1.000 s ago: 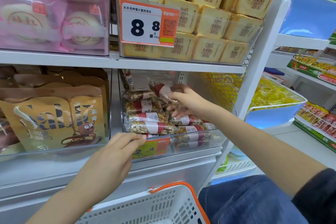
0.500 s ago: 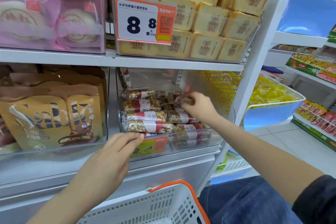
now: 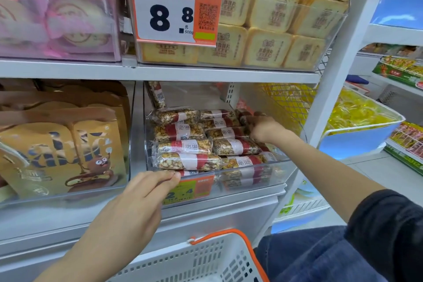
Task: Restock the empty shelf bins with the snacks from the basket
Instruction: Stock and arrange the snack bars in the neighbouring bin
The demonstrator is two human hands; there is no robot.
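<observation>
The clear shelf bin (image 3: 249,178) stands on the middle shelf, near the centre of the view, and it is filled with nut snack bars (image 3: 187,160) in clear wrappers with red and white bands, lying in 2 columns. 1 more bar (image 3: 156,96) leans upright against the back wall of the bin, at about 11 o'clock from the pile.

The right hand (image 3: 263,129) reaches into the bin from 4 o'clock and lies at the far right end of the pile. Its fingers are curled around a dark-wrapped bar (image 3: 242,117) at the back row; the grip is closed on it, though the bar is partly hidden.

The left hand (image 3: 142,194) comes from 7 o'clock. Its fingers are straight and together, and the fingertips (image 3: 174,175) press on the front rim of the bin, just above the orange price label (image 3: 196,188). It holds nothing.

The white basket (image 3: 206,261) with an orange handle is at 6 o'clock, below the shelf. Brown snack bags (image 3: 61,151) fill the bin at 9 o'clock, and yellow toast packs (image 3: 270,48) sit at 12 o'clock behind a price tag (image 3: 164,11) reading 8.8.
</observation>
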